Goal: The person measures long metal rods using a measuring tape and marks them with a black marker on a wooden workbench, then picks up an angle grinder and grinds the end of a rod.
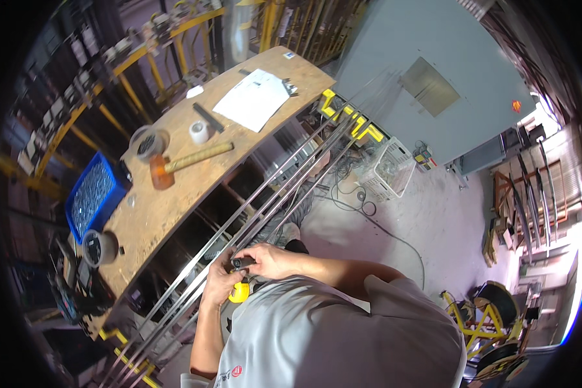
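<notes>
Close to my body, my left hand (222, 279) is closed round a yellow-and-black tool (239, 293), which looks like a power drill; its exact kind is partly hidden by my fingers. My right hand (271, 261) reaches across from the right, its fingers closed on the dark round nose (241, 263) of the same tool. Both hands are beside several long, thin metal bars (275, 187), which run slantwise past the bench edge. Yellow supports (362, 127) carry their far ends.
On the wooden bench (174, 210) lie an orange-headed mallet (197, 157), papers (253, 100), a white roll (199, 132), round tubs (100, 248) and a blue bin (97, 197) of small metal parts. A white crate (389, 171) and cables (394, 234) are on the floor. A grey panel (452, 71) stands beyond.
</notes>
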Demonstrator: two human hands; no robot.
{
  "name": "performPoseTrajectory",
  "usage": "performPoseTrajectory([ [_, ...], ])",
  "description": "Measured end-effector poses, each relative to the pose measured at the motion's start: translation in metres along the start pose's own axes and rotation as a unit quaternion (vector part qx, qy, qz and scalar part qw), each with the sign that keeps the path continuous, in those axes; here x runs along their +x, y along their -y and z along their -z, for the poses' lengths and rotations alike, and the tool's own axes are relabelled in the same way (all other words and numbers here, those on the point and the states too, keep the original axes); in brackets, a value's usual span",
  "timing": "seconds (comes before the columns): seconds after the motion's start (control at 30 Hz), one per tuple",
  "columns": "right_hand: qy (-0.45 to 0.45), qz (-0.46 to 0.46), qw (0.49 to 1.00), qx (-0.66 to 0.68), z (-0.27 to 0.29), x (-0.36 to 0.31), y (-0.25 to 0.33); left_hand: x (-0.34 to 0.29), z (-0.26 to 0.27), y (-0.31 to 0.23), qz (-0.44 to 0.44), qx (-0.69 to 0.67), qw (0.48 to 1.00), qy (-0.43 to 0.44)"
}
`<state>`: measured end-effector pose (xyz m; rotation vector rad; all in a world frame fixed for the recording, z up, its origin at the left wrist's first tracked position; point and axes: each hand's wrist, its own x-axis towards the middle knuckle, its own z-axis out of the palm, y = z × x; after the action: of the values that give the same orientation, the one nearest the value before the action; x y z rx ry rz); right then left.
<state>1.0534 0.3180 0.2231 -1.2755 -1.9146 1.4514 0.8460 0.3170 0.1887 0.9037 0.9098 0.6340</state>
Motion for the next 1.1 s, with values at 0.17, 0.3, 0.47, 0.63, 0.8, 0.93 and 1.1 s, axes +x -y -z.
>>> performPoseTrajectory([
  [0.17, 0.066, -0.007, 0.990, 0.126, 0.048, 0.013, -0.043, 0.055, -0.043, -0.028, 0.036, 0.024, 0.999, -0.002],
  [0.3, 0.105, -0.021, 0.945, 0.310, 0.121, 0.019, -0.090, 0.109, -0.062, -0.032, 0.040, 0.019, 0.996, 0.082],
  [0.47, -0.129, -0.138, 0.953, 0.236, 0.372, -0.018, -0.198, 0.141, -0.062, -0.074, 0.211, 0.215, 0.953, 0.035],
  [0.63, -0.537, -0.056, 0.678, 0.499, 0.590, -0.088, -0.260, 0.169, -0.081, -0.105, 0.257, 0.146, 0.955, 0.013],
  [0.8, -0.536, -0.386, 0.737, 0.144, 0.506, -0.105, -0.215, 0.263, -0.160, -0.118, 0.204, 0.119, 0.972, 0.004],
  [0.93, -0.311, -0.183, 0.890, 0.280, 0.406, -0.069, -0.181, 0.360, -0.237, -0.116, 0.178, 0.187, 0.964, 0.070],
  [1.1, -0.424, -0.192, 0.751, 0.468, 0.411, -0.038, -0.200, 0.411, -0.287, -0.115, 0.168, 0.138, 0.970, 0.110],
])
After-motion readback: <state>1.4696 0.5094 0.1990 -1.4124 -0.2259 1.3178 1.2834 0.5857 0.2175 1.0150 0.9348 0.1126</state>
